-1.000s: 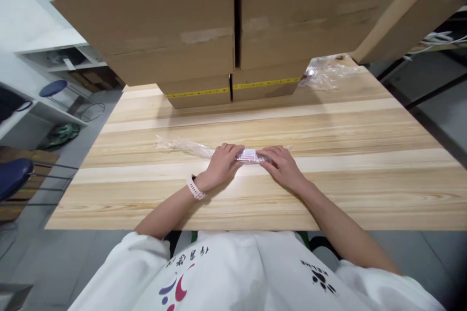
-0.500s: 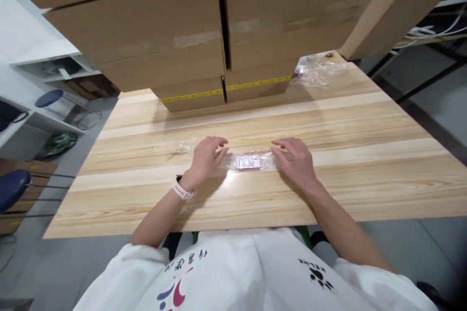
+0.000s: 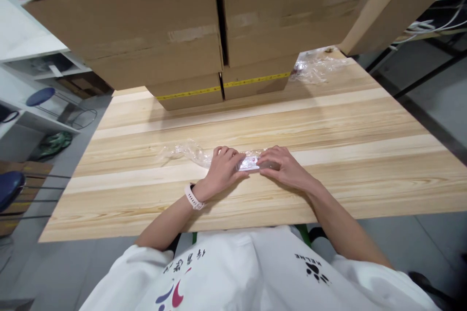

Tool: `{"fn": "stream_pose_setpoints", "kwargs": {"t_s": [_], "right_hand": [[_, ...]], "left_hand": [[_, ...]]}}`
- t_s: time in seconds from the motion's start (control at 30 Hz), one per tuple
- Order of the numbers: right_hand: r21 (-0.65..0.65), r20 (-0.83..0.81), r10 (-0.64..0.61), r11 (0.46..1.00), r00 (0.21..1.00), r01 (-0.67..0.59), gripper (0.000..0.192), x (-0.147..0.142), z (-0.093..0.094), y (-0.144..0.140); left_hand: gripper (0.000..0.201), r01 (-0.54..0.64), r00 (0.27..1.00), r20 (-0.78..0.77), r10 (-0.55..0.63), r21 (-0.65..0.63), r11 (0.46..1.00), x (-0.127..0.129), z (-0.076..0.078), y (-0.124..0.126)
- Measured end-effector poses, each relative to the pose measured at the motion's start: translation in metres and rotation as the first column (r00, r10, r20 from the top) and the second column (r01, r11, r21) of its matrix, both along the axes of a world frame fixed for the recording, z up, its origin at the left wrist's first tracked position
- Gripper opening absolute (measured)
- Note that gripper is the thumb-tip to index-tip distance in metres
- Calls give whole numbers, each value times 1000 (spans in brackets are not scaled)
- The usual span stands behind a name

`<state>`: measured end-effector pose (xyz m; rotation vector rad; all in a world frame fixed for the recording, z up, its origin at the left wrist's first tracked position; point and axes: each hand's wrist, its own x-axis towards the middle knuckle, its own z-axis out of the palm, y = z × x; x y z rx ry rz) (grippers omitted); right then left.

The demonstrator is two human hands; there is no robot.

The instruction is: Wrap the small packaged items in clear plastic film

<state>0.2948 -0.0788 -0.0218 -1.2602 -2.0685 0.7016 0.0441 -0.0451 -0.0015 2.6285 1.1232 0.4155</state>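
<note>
Drawn inward since half a second ago: left hand (image 3: 223, 169) and right hand (image 3: 283, 167), both narrowed, one end of one small packet (image 3: 249, 163) pinched by each. It is held, in clear film (image 3: 197, 154), on the near half of the table (image 3: 365, 165). Two yellow-striped cartons (image 3: 189, 100) and one crumpled wrap (image 3: 318, 69) are seen toward the table's far side.

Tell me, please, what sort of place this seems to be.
Probably a workroom or storeroom: large cardboard boxes are stacked on a wooden table, and clear plastic film lies beside them.
</note>
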Motion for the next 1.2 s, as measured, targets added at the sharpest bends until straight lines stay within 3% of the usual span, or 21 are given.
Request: {"fn": "stream_pose_setpoints", "kwargs": {"t_s": [0.1, 0.2, 0.27, 0.33, 0.43, 0.63, 0.8, 0.93, 1.0, 1.1, 1.2], "right_hand": [[-102, -57, -51, 994, 997, 44, 18, 4, 9, 5], [-36, -6, -130, 991, 992, 130, 25, 3, 16, 19], [15, 111, -73, 997, 991, 72, 28, -2, 17, 29], [-28, 217, 24, 999, 976, -18, 27, -8, 16, 37], [-102, 251, 76, 993, 965, -52, 16, -17, 13, 39], [-252, -72, -56, 967, 996, 36, 19, -16, 9, 28], [-483, -403, -248, 875, 881, 26, 28, -12, 2, 27], [-567, -400, -369, 819, 839, 89, 27, -13, -2, 30], [-528, -299, -393, 827, 870, 193, 21, -11, -2, 30], [-314, -8, -418, 864, 909, 394, 15, -4, -1, 31], [-62, 199, -498, 853, 844, 518, 17, 2, 1, 32]], "left_hand": [[37, 16, 1000, -26, -15, 53, 998, 4, 1, -4], [32, 54, 998, -21, -52, 114, 992, 7, 1, -8], [28, 89, 996, -32, -85, 187, 978, 9, -1, -9], [22, 131, 991, -50, -122, 271, 954, 9, -4, -12], [19, 176, 984, -45, -172, 365, 914, 5, -13, -17], [29, 171, 984, -17, -175, 318, 933, -7, -24, -28], [34, 201, 980, -44, -196, 263, 944, -7, -21, -30], [24, 222, 975, -60, -214, 187, 957, -2, -10, -24], [22, 231, 972, -74, -221, 174, 957, 2, -4, -20], [18, 261, 963, -114, -243, 190, 946, 8, 4, -14], [21, 276, 953, -179, -245, 173, 946, 14, 11, -10]]}}
